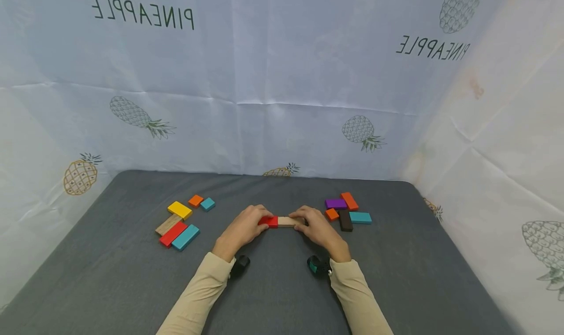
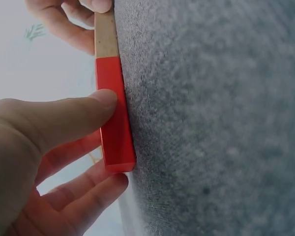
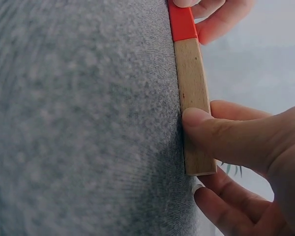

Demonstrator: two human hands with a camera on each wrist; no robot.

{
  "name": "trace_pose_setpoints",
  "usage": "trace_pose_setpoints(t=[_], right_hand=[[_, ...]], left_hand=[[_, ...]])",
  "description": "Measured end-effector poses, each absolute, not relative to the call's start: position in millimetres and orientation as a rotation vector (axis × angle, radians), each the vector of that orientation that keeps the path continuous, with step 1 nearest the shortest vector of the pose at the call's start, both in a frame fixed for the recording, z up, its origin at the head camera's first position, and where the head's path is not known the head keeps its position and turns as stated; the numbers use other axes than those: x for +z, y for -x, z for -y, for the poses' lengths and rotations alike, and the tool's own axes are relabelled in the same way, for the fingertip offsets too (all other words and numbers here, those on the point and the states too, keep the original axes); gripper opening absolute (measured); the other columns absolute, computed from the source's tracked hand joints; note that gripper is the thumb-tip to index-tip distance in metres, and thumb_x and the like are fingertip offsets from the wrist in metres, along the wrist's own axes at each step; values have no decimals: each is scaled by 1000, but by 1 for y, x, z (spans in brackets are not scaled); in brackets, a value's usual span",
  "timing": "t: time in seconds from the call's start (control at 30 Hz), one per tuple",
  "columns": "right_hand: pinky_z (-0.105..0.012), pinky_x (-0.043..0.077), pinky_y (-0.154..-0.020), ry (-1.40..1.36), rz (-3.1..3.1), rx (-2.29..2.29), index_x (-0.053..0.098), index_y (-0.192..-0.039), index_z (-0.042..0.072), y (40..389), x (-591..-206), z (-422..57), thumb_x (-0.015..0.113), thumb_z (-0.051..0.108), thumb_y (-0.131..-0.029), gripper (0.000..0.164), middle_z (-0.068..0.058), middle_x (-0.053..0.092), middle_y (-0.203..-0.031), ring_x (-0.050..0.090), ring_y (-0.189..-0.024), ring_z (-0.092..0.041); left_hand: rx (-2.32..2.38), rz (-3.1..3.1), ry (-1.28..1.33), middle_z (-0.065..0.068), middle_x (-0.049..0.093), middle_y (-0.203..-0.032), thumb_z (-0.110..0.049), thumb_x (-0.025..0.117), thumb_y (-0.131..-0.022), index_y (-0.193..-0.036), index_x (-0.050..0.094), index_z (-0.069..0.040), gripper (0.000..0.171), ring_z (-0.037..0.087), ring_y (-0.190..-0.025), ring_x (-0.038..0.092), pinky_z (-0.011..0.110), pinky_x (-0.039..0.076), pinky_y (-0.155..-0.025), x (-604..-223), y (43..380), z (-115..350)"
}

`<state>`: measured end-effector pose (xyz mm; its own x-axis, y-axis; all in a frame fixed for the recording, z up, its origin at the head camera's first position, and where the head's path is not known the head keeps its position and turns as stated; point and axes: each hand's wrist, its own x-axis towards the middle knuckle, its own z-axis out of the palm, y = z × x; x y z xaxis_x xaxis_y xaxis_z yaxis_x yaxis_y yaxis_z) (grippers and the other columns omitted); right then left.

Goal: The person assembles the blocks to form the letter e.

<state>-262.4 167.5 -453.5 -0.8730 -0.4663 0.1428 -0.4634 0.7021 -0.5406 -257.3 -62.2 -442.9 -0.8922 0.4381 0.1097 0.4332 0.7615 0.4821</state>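
A red wooden block and a plain wood block lie end to end in one line on the grey cloth, their short ends meeting. My left hand holds the red block, thumb on its near side and fingers behind and around its outer end. On the other side, my right hand grips the plain block the same way, with its thumb on the near face. Both blocks rest flat at the middle of the table.
Left of the hands lies a loose group: yellow, orange, two blue, red and plain blocks. To the right sits another cluster with purple, dark brown, blue and two orange blocks. A pineapple-print curtain hangs behind the table.
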Motion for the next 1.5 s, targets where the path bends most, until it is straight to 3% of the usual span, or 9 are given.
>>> trace_pose_setpoints(t=[0.73, 1.03, 1.5], right_hand=[[-41, 55, -85, 847, -2946, -928, 71, -117, 1, 262, -454, -171, 73, 4, -87, 30, -11, 68, -108, 64, -97, -25], [-50, 51, -98, 601, -2918, -959, 70, -121, 6, 263, -440, -185, 73, 12, -89, 33, -11, 67, -120, 62, -114, -31], [-54, 50, -97, 455, -2938, -1000, 64, -127, -2, 264, -432, -231, 71, 6, -89, 40, -22, 61, -127, 59, -116, -40]], left_hand=[[775, -2971, -727, 8, 68, -116, -11, 74, -88, -115, 74, -10, 27, 28, -108, 61, 42, 53, -93, -441, 256, 60], [765, -2980, -805, 9, 68, -118, -13, 73, -90, -114, 74, -9, 24, 29, -104, 60, 43, 53, -89, -439, 252, 54], [640, -3025, -961, 9, 67, -116, -10, 69, -93, -116, 74, -11, 24, 28, -99, 59, 43, 51, -85, -441, 248, 49]])
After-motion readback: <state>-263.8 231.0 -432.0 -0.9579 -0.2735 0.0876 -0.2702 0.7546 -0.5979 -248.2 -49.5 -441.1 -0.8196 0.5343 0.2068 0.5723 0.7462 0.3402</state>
